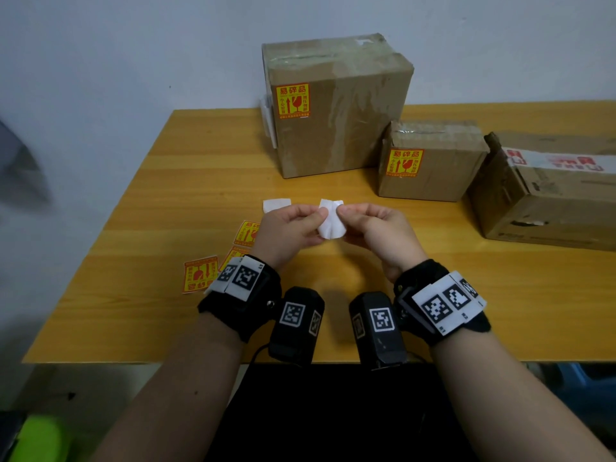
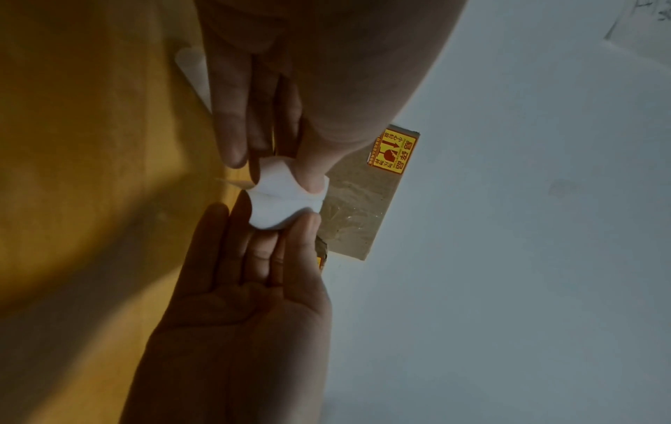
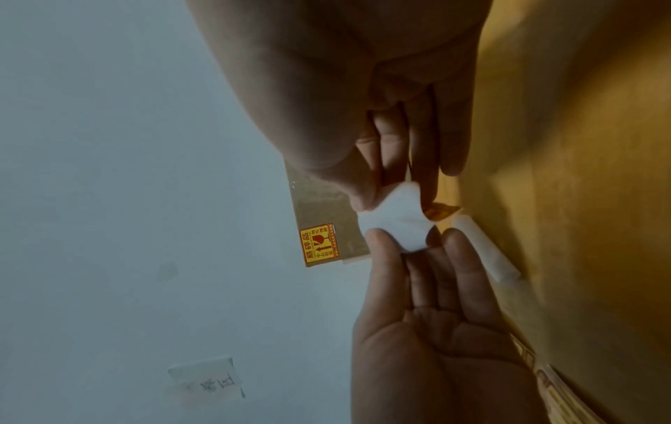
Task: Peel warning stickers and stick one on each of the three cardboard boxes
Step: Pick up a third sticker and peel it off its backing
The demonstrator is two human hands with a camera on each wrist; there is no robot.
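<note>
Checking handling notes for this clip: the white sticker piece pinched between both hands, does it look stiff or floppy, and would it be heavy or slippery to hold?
Likely floppy: the white sticker piece bows and curls between the left hand and right hand. Probably very light, since fingertip pinches alone carry it. Possibly slick, like the bare backing paper lying on the table, though its surface finish is hard to judge.

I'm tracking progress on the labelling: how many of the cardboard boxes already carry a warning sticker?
2: the tall box at the back bears one, and the small box beside it bears one. The right box shows none, though some of its sides are hidden.
</note>
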